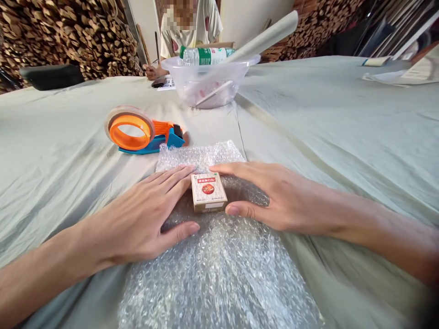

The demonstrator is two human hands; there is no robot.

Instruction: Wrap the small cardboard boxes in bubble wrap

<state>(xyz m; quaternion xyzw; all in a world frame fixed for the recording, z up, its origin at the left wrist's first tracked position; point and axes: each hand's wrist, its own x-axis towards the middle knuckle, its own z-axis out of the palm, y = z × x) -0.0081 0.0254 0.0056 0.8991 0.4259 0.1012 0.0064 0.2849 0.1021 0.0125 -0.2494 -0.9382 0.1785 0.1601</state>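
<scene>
A small cardboard box (208, 188) with a red label and a round red picture lies on a long sheet of bubble wrap (219, 274). My left hand (146, 214) rests flat on the wrap at the box's left side, fingers stretched forward and thumb apart. On the other side, my right hand (270, 194) is spread, its fingertips near the box's far right corner and its thumb by the near right corner. Whether either hand touches the box I cannot tell. Beyond my left hand stands a tape dispenser (144, 132) in orange and blue, with a roll of tape on it.
A clear plastic basin (206, 87) farther back holds a green-labelled bottle (207, 55) and a long white roll (264, 39). A person (192, 27) sits behind it. A black case (51, 76) lies far left, papers (408, 73) far right. Wrinkled cloth (343, 137) covers the table.
</scene>
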